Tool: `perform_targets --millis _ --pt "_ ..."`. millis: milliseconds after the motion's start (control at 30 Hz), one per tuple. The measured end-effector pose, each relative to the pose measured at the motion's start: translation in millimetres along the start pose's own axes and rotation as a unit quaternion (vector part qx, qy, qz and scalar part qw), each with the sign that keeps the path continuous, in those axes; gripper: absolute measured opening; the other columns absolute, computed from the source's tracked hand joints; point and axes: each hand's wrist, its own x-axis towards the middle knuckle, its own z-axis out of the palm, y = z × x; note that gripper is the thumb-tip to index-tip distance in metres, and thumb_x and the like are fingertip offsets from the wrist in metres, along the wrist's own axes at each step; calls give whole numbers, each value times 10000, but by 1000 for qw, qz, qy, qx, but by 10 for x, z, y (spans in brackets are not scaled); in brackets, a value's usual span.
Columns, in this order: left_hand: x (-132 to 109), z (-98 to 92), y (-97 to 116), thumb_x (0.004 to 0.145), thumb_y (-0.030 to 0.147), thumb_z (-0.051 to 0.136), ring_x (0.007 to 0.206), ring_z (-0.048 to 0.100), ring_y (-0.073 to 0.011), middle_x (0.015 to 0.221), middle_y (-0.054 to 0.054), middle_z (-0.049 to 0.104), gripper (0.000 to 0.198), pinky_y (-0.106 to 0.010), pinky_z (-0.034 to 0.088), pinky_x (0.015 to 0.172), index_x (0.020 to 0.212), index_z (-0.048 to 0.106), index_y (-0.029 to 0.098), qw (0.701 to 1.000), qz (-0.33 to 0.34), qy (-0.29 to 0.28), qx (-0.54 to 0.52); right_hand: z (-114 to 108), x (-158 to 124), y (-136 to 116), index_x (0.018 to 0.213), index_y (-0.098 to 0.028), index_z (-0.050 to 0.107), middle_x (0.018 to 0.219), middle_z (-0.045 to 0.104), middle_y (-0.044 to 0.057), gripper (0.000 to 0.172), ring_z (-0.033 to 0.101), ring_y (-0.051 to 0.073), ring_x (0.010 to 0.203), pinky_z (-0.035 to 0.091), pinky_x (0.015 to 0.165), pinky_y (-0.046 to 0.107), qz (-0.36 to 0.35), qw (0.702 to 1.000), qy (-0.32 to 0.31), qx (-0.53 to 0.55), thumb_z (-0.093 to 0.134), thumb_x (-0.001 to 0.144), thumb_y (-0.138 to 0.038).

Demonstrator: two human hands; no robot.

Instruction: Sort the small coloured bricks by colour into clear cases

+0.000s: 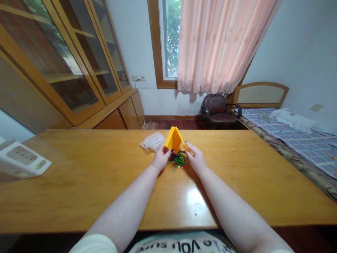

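A yellow hinged case (174, 137) stands tilted like a tent above the table, its two halves spread downward. My left hand (161, 157) grips its left half, thumb on the near edge. On the other side, my right hand (196, 156) holds the right half by its edge. Beneath the case lies a heap of small coloured pieces (179, 159), mostly green with some dark and yellow ones; the case and my fingers hide part of it. A few loose bits are scattered toward me. Just behind my left hand rests a clear plastic box (153, 141).
The wooden table (92, 175) spans the view, with its near edge at my body. A white box (23, 159) stands at the left end. Beyond the table are a glass-door cabinet (102, 91), a brown office chair (217, 109) and a bed (297, 137).
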Motion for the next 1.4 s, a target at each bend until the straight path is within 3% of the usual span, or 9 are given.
perform_targets --millis 200,300,433,600,700,800,900,1100,1400 --pt "-81 105 214 748 729 471 1304 403 -271 1476 -155 326 955 -372 421 1023 1476 130 212 985 23 -131 -106 34 -27 -113 1397 -180 396 1414 437 114 594 406 241 1303 309 1099 434 -71 989 -110 -69 544 840 -324" --pt "-118 133 238 741 708 511 1336 354 -283 1513 -143 246 980 -371 418 1028 1486 84 236 975 22 -175 -137 43 -38 -154 1366 -156 422 1348 506 136 599 477 253 1235 366 1054 416 -51 991 -70 -106 571 818 -344" --pt "-178 135 154 808 615 512 1333 362 -279 1491 -145 300 822 -393 397 1046 1465 228 210 976 34 -200 -79 42 -55 -147 1188 -155 565 1118 646 120 382 592 247 1039 459 920 382 -7 991 -6 -136 470 857 -322" --pt "-186 24 137 877 371 499 1197 516 -233 1313 -109 541 475 -412 395 1047 1324 481 211 975 126 -129 131 -43 -14 -77 1189 -152 556 1113 644 130 382 579 246 1040 441 919 383 12 983 63 -173 404 887 -329" --pt "-110 -132 197 885 299 455 1069 586 -207 1122 -79 648 319 -393 426 1007 1150 609 206 959 157 -13 236 -172 68 26 1256 -168 522 1250 586 109 407 504 240 1170 306 1051 426 -4 970 70 -234 422 871 -254" --pt "12 -311 237 847 284 510 1169 513 -239 1195 -93 597 308 -412 352 1061 1123 622 206 919 130 108 356 -309 145 179 1252 -177 533 1239 600 101 409 517 246 1146 277 1049 446 51 952 62 -295 444 854 -200" --pt "121 -455 215 782 323 617 1313 347 -311 1438 -116 360 510 -471 266 1098 1276 524 235 869 30 186 457 -407 183 325 1216 -183 566 1204 622 106 391 540 259 1102 314 1001 443 116 932 74 -335 474 836 -183" --pt "207 -635 -42 697 395 699 1281 385 -378 1508 -148 184 774 -522 337 1038 1392 377 286 873 -108 159 448 -430 193 468 1219 -224 573 1285 574 77 420 480 237 1191 303 1014 408 119 927 31 -353 537 807 -153" --pt "264 -718 -277 709 287 681 1255 438 -267 1343 -102 428 622 -375 343 1087 1303 504 238 908 -68 142 388 -352 198 554 1166 -206 607 1288 560 100 343 484 259 1155 292 1011 446 162 911 -6 -380 550 831 -254"
